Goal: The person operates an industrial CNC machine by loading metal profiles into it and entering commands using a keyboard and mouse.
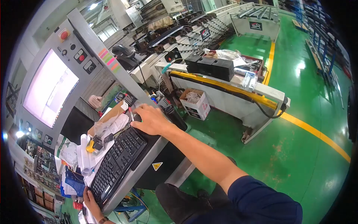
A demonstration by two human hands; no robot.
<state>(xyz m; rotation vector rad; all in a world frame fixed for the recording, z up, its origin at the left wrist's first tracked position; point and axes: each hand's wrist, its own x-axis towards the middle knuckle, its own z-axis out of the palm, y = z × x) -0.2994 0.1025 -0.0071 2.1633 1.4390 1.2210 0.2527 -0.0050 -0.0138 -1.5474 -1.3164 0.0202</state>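
A black keyboard lies on the narrow shelf of a control console. My left hand is at its near left end, fingers extended along the edge and partly cut off from sight. Past the keyboard's far end, my right hand reaches over the shelf with thumb and fingers curled inward. By its fingertips stands a thin red and white pen-like item, and a bit of green shows near the thumb. What the fingers grip is partly hidden. A yellow and black tape measure rests behind the keyboard, beside rolled paper.
The console's lit screen rises at left, with a red emergency button above. Right of the shelf stands a machine frame carrying a black box. A carton sits on the green floor below.
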